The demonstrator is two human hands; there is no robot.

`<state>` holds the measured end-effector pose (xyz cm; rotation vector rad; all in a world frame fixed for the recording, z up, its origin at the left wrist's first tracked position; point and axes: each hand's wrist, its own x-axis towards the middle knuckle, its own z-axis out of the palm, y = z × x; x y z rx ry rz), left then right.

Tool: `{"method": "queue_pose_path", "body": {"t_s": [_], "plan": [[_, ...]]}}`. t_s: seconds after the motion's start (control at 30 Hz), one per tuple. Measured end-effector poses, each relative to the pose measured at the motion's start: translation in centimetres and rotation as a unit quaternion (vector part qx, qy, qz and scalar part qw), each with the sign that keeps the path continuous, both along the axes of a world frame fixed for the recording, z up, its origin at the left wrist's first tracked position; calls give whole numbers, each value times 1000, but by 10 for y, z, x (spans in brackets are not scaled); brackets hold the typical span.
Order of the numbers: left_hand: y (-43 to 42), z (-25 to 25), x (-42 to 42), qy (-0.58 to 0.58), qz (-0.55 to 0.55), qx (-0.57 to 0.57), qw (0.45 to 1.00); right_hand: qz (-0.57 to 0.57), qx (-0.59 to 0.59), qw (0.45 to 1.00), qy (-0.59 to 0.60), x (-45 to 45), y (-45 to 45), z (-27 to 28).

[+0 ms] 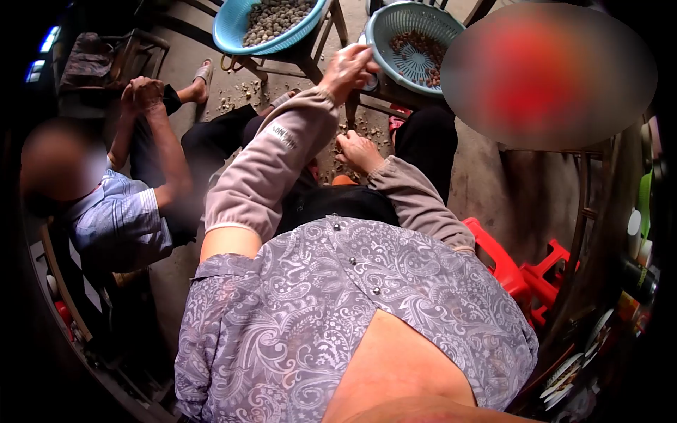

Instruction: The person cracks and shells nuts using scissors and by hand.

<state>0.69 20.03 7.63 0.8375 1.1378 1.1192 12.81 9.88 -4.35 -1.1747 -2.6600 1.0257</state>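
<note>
My left hand [348,72] is raised beside the rim of a blue slotted plastic basket [381,21], its fingers curled together. Whatever they hold, if anything, is hidden. Inside that basket lie small reddish-brown kernels [417,51]. Lower down, between my knees, my right hand [361,152] has bent fingers drawn together, and I cannot make out what is in them. Grey-brown round nuts [276,21] fill part of a second blue basket [229,32] at the upper left. Pale broken shell bits [240,97] are scattered over the floor.
Wooden stools [314,60] hold up both baskets. At my left a person in a checked shirt [123,218] sits with hands [144,95] clasped. Red plastic stools [518,275] stand at my right, near a crowded shelf [585,352]. A blurred patch covers the upper right.
</note>
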Motion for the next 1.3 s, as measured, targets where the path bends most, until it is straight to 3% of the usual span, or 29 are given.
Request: {"method": "queue_pose_path", "body": {"t_s": [0.07,0.13,0.2,0.27,0.33,0.4,0.5,0.53,0.6,0.73,0.8,0.87,0.93,1.03,1.13,1.2,1.3], "plan": [[17,33,12,115,-73,90,987,3,50,999,4,4,-3,7],[43,43,0,231,-27,209,950,25,104,994,21,9,-1,12],[70,36,-42,257,43,215,941,35,134,989,55,9,1,22],[90,21,-101,311,129,175,925,32,51,995,79,3,9,11],[118,-16,-181,515,166,119,833,-1,33,992,120,0,9,25],[120,-28,-230,616,153,70,770,-21,20,987,158,-2,9,29],[136,-49,-270,661,97,-31,743,-9,24,974,223,4,12,17],[143,-61,-279,664,62,-49,743,-2,-30,982,185,7,15,25],[160,-83,-286,650,33,-57,757,-11,-7,983,181,6,17,23],[171,-108,-264,706,-20,-68,704,-40,-40,990,128,9,21,29],[165,-95,-252,659,-67,-53,747,-39,-44,990,125,8,22,30],[153,-81,-244,652,-112,-1,749,-34,-44,990,132,5,21,30],[147,-76,-245,663,-105,30,740,-28,-54,988,139,3,19,29],[135,-54,-241,570,-53,-44,819,-24,-57,987,148,2,17,27],[139,-72,-267,551,12,24,834,-27,-51,984,166,2,17,27],[136,-72,-278,338,21,-11,941,-32,-59,983,171,3,17,27],[122,-54,-273,169,93,-38,980,-44,-68,979,187,2,19,23]]}}
